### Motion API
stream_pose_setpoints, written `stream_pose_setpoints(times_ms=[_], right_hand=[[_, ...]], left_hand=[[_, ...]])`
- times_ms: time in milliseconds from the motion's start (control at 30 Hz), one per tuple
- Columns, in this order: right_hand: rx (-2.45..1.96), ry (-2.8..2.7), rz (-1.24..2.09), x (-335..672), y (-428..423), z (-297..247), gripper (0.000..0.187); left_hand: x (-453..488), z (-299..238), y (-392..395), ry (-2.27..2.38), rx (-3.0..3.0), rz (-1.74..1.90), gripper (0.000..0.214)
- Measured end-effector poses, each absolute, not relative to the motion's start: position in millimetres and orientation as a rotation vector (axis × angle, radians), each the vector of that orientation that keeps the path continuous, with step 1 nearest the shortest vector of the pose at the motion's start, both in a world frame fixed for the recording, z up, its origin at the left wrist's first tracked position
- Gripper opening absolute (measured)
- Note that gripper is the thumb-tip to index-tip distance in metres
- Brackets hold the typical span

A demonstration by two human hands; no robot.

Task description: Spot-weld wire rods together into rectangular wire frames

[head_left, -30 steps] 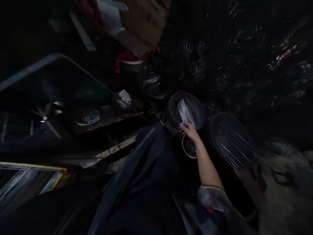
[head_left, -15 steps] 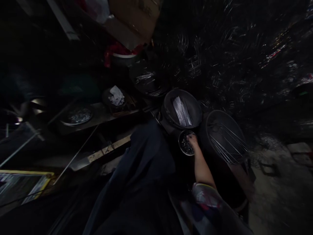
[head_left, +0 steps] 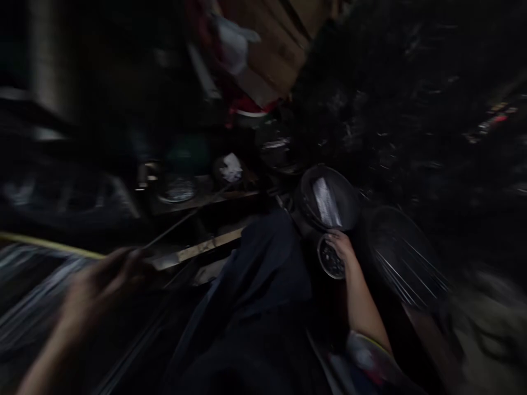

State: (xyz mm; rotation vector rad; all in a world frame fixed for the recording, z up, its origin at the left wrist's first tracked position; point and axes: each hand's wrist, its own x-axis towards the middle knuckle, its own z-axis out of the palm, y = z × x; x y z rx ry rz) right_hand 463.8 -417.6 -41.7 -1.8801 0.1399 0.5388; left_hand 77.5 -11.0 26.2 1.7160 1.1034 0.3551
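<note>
The scene is dark and smeared by motion. My right hand (head_left: 342,245) reaches into a small round tin (head_left: 329,258) of tiny dark metal pieces, fingers bent down among them. Just beyond the tin stands a black basin (head_left: 307,192) holding a bundle of thin shiny rods (head_left: 326,202). My left hand (head_left: 107,280) is at the lower left, blurred, closed on a long thin rod (head_left: 185,218) that slants up to the right.
A second black basin (head_left: 401,249) with long wires lies right of my forearm. A low bench (head_left: 197,200) carries a round dish (head_left: 178,190) and a bowl with white paper (head_left: 231,168). Cardboard (head_left: 275,49) leans at the top. Dark cloth covers my lap.
My left hand has come into view at the lower left with the thin rod. My right hand went from the rod bundle in the basin down to the small tin. The view has swung.
</note>
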Motion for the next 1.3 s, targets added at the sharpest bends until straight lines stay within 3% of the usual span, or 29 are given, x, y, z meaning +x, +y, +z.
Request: stream_pose_setpoints(times_ms=[133,300,400,533,667,933,1133,1300], right_hand=[[-1.764,-0.174,0.584,441.4,-347.9,-19.1,0.049],[-1.924,-0.843,0.546,370.8,-281.8,0.0,0.027],[-2.029,-1.052,0.355,347.3,-274.1,-0.1,0.028],[-2.173,-0.968,0.214,338.5,-287.4,-5.7,0.042],[-2.212,-1.064,0.096,332.7,-294.0,-10.0,0.020],[-2.363,-1.352,-0.077,334.5,-291.6,-12.1,0.020],[-2.442,-1.410,-0.009,332.7,-285.0,-7.7,0.022],[-2.509,-1.341,0.002,329.2,-283.0,3.5,0.020]], left_hand=[[87.1,14.4,-5.9,1.016,2.143,0.298,0.038],[87.8,1.9,-4.0,1.013,2.345,0.236,0.039],[82.6,0.3,-4.2,1.041,2.308,0.210,0.037],[76.6,-0.7,0.2,1.067,2.262,0.209,0.031],[79.4,-7.9,0.4,1.066,2.290,0.225,0.031],[82.2,0.8,-8.2,1.036,2.516,0.200,0.037],[130.6,21.2,-6.6,0.838,2.715,-0.116,0.029],[163.2,8.9,-1.8,0.738,2.745,-0.141,0.025]])
